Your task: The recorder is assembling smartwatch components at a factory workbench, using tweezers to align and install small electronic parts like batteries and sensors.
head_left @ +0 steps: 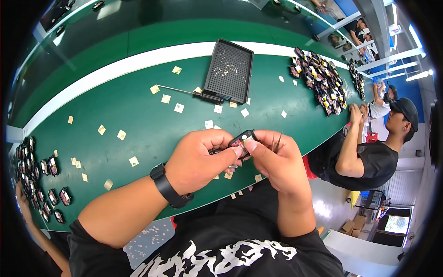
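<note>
Between my two hands is a small black electronic case, rounded at the corners, with pinkish parts and a pale piece showing inside. My left hand is closed on its left side, thumb resting on the inner parts. From the other side my right hand pinches it, thumb pressing by the pale piece. Thin pointed tweezers stick up from among the right fingers. A black band is on my left wrist. Fingers hide most of the case's underside.
Small pale paper squares lie scattered over the green table. Beyond my hands are a black perforated tray with tiny parts and a screwdriver. Heaps of black cases sit right and left. A co-worker sits at right.
</note>
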